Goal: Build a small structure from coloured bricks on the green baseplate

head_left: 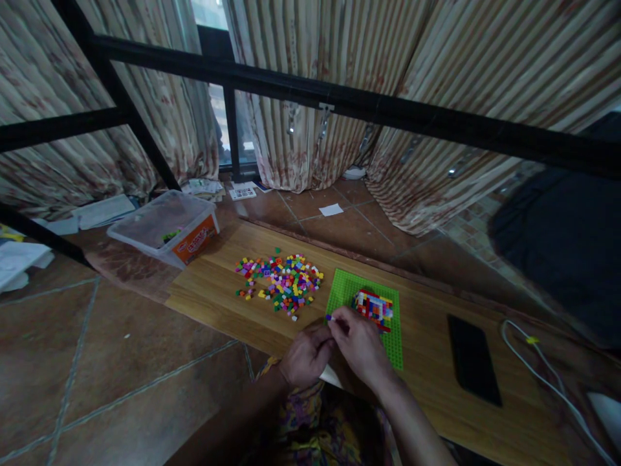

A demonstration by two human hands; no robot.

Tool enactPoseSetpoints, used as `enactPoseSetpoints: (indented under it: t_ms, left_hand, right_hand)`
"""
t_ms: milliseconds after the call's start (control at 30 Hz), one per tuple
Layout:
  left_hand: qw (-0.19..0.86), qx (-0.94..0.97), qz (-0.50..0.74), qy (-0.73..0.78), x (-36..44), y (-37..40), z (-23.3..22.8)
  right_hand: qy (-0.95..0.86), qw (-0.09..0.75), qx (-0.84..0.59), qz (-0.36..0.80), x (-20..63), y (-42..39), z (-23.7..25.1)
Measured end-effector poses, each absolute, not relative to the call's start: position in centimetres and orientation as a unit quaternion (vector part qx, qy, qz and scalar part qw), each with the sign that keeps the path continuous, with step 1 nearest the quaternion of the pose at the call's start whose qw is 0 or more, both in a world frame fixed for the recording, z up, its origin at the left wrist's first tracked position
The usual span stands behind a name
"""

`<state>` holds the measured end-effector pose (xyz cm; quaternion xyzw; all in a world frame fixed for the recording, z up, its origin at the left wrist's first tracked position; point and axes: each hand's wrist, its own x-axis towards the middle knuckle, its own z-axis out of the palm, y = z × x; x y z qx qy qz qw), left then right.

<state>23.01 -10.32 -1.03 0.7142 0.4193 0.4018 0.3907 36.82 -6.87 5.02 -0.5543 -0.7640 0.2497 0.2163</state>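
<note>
My right hand [359,342] pinches a small purple toy brick [328,318] over the left edge of a green baseplate [398,336]. Something pale shows at the same fingertips, too small to make out. My left hand [305,356] is closed beside it, its fingertips meeting the right hand's; whether anything sits in them is hidden. On the baseplate stands a low build of multicoloured bricks [377,305], partly covered by my right hand. To the left, a loose pile of small coloured bricks [290,279] is spread on the wooden bench [218,294].
A clear plastic box [162,220] with an orange label stands at the bench's left end, a few green pieces inside. On the right lie a black phone [473,358] and a white cable [538,366]. A black metal frame [310,83] crosses in front of striped curtains [334,39].
</note>
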Motion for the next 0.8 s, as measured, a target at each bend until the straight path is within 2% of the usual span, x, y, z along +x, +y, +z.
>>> enactPoseSetpoints:
  t_ms: [367,800]
  left_hand:
    - [0.472,0.656,0.406,0.426,22.7,-9.9,-0.4]
    - [0.504,0.618,0.412,0.44,22.8,-9.9,-0.7]
  right_hand:
    - [-0.75,0.254,-0.518,0.324,38.1,-10.2,2.6]
    - [-0.669,0.303,-0.544,0.404,38.5,-10.9,2.1]
